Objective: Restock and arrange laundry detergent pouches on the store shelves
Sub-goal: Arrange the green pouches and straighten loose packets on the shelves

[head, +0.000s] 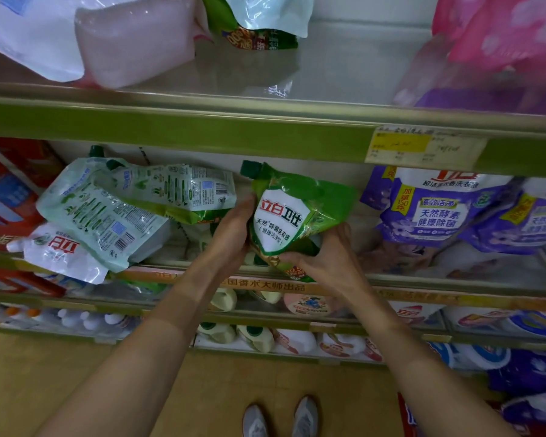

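Observation:
A green detergent pouch (292, 212) with a dark green cap and a white shield label stands nearly upright at the front of the middle shelf (454, 280). My left hand (232, 233) presses its left side and my right hand (323, 258) grips its bottom right corner. To the left, two pale green pouches (108, 212) lie tilted with their backs showing, over a white pouch (63, 257). Purple pouches (438, 212) stand to the right.
The upper shelf (265, 121) carries white and pink bags at left, a green pouch (259, 23) at the back and pink bags at right. A price tag (423, 149) hangs on its edge. Lower shelves hold bottles. Red boxes stand far left.

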`<action>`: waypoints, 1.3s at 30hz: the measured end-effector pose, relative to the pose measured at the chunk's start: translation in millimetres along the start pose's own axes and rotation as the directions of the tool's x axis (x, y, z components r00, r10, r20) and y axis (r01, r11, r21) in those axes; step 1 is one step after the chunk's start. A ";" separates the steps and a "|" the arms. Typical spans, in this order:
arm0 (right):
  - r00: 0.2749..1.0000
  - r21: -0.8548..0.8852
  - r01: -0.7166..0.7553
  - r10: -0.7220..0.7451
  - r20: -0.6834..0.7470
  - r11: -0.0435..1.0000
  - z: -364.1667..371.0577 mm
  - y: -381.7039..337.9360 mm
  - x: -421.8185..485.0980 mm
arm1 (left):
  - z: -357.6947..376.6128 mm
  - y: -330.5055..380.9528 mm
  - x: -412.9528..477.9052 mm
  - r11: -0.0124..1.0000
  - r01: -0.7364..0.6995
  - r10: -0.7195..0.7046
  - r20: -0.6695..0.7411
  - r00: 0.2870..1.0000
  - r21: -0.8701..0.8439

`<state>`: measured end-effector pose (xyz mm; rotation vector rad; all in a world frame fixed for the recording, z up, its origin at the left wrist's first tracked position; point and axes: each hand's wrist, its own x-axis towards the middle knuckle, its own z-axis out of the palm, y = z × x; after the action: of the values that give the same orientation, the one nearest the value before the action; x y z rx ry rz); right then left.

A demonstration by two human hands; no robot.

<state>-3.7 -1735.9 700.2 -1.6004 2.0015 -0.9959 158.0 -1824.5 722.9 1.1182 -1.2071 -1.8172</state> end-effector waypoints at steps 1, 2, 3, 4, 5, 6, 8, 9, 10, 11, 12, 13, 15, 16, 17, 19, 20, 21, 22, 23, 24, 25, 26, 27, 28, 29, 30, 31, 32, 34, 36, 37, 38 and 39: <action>1.000 0.015 -0.008 0.008 0.018 1.000 0.2 0.7 0.4 | 3.0 -0.9 0.3 0.999 0.023 -0.023 -0.002 1.000 -0.027; 0.999 0.044 -0.020 0.019 0.032 0.999 -0.2 0.6 1.3 | 4.9 -1.6 0.0 0.998 0.041 -0.041 0.006 0.999 -0.057; 0.999 0.078 -0.030 0.027 0.039 0.997 -0.6 2.3 2.4 | 6.5 -2.6 0.0 0.995 0.050 -0.049 0.015 0.999 -0.084; 0.999 0.110 -0.029 0.026 0.035 0.994 -1.5 4.0 3.6 | 6.8 -3.5 0.5 0.992 0.052 -0.050 0.020 0.999 -0.112; 1.000 0.141 -0.024 0.022 0.022 0.990 -3.0 5.0 3.9 | 6.8 -4.5 0.8 0.989 0.047 -0.044 0.024 0.999 -0.139; 1.000 0.169 -0.017 0.017 0.002 0.985 -4.8 4.9 3.1 | 6.6 -5.4 0.6 0.986 0.037 -0.034 0.021 0.999 -0.165; 0.998 0.189 0.018 -0.008 -0.057 0.982 -7.4 2.1 -0.7 | 5.7 -7.4 0.9 0.979 0.028 -0.026 0.017 1.000 -0.201; 0.995 0.185 0.034 -0.016 -0.096 0.982 -7.6 -0.1 -3.7 | 6.0 -7.6 1.3 0.979 0.030 -0.026 0.019 0.999 -0.204; 0.990 0.188 0.046 -0.020 -0.140 0.981 -6.3 -1.1 -6.6 | 6.8 -7.3 1.6 0.981 0.028 -0.025 0.018 1.000 -0.194; 0.985 0.200 0.055 -0.021 -0.170 0.978 -4.6 -1.3 -8.7 | 8.1 -6.6 2.1 0.984 0.023 -0.021 0.015 1.000 -0.178; 0.983 0.216 0.056 -0.016 -0.180 0.975 -2.7 -1.7 -9.9 | 9.3 -5.5 2.2 0.986 0.016 -0.014 0.012 1.000 -0.165; 0.983 0.231 0.054 -0.011 -0.185 0.971 -0.9 -1.4 -10.4 | 9.8 -4.6 2.6 0.987 0.010 -0.009 0.007 1.000 -0.159; 0.984 0.272 0.043 0.007 -0.181 0.961 -0.3 -2.2 -11.0 | 10.0 -3.9 4.0 0.987 0.002 -0.003 -0.008 1.000 -0.162; 0.985 0.292 0.027 0.024 -0.170 0.956 -1.5 -3.0 -11.7 | 10.1 -3.7 4.1 0.986 -0.003 0.000 -0.015 1.000 -0.167; 0.987 0.310 0.010 0.040 -0.157 0.951 -3.0 -4.0 -12.5 | 10.4 -4.0 4.4 0.985 -0.010 0.006 -0.025 1.000 -0.172; 0.991 0.385 -0.004 0.055 -0.120 0.923 -6.7 -3.9 -14.7 | 13.4 -3.7 2.5 0.983 -0.022 0.012 -0.054 0.998 -0.185; 0.992 0.426 -0.010 0.062 -0.110 0.905 -8.4 -2.8 -15.7 | 15.0 -3.5 1.8 0.980 -0.024 0.009 -0.075 0.997 -0.198; 0.992 0.429 -0.012 0.066 -0.111 0.903 -10.5 -0.8 -16.7 | 16.5 -3.5 1.3 0.978 -0.024 0.004 -0.096 0.995 -0.209; 0.990 0.406 -0.009 0.066 -0.127 0.914 -12.1 1.2 -16.8 | 17.9 -3.7 1.2 0.976 -0.024 -0.002 -0.119 0.993 -0.219; 0.987 0.356 0.003 0.054 -0.150 0.935 -13.4 3.6 -16.6 | 19.5 -3.8 1.1 0.975 -0.023 -0.009 -0.140 0.990 -0.223; 0.986 0.304 0.013 0.039 -0.164 0.953 -14.3 6.6 -15.7 | 20.6 -4.3 1.5 0.973 -0.020 -0.016 -0.155 0.988 -0.228; 0.985 0.257 0.024 0.021 -0.173 0.966 -15.2 8.5 -14.8 | 21.3 -4.3 1.6 0.971 -0.021 -0.019 -0.164 0.986 -0.238; 0.983 0.217 0.041 0.000 -0.184 0.975 -15.7 9.7 -14.0 | 22.2 -4.3 1.4 0.967 -0.024 -0.020 -0.170 0.985 -0.253; 0.980 0.186 0.066 -0.029 -0.196 0.980 -16.3 10.4 -13.0 | 22.8 -4.1 1.2 0.963 -0.027 -0.023 -0.180 0.983 -0.268; 0.978 0.169 0.088 -0.054 -0.199 0.982 -16.8 10.4 -11.5 | 23.5 -3.3 0.3 0.958 -0.030 -0.025 -0.187 0.982 -0.285; 0.977 0.155 0.110 -0.078 -0.198 0.982 -18.0 9.1 -10.1 | 23.9 -2.1 -0.9 0.953 -0.036 -0.024 -0.191 0.981 -0.300; 0.975 0.141 0.130 -0.101 -0.197 0.982 -19.7 7.2 -8.4 | 23.3 -0.9 -1.6 0.950 -0.043 -0.021 -0.199 0.980 -0.311; 0.974 0.132 0.141 -0.114 -0.198 0.981 -22.2 6.0 -6.3 | 21.9 0.0 -1.6 0.947 -0.050 -0.018 -0.207 0.978 -0.316; 0.972 0.127 0.148 -0.121 -0.199 0.981 -24.4 5.5 -4.2 | 19.4 1.0 -1.2 0.947 -0.057 -0.013 -0.217 0.976 -0.316; 0.975 0.130 0.133 -0.106 -0.193 0.983 -27.6 4.4 -0.9 | 13.3 2.9 -0.3 0.950 -0.071 0.000 -0.228 0.974 -0.303; 0.981 0.195 0.106 -0.070 -0.182 0.975 -29.3 3.3 1.6 | 6.4 5.8 -0.3 0.952 -0.088 0.017 -0.236 0.972 -0.294; 0.983 0.226 0.089 -0.048 -0.178 0.970 -30.9 3.0 2.8 | 3.7 7.2 -0.7 0.952 -0.101 0.029 -0.246 0.969 -0.288; 0.984 0.262 0.068 -0.021 -0.178 0.963 -33.1 3.0 4.1 | 0.8 9.6 -1.5 0.951 -0.116 0.042 -0.254 0.966 -0.288; 0.981 0.276 0.064 -0.011 -0.192 0.959 -36.2 5.3 5.6 | -1.8 12.1 -2.0 0.948 -0.130 0.055 -0.255 0.966 -0.292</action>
<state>-33.6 -1730.4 721.3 -1.4399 1.8479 -1.4240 161.4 -1827.5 734.4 1.0494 -0.7893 -1.6687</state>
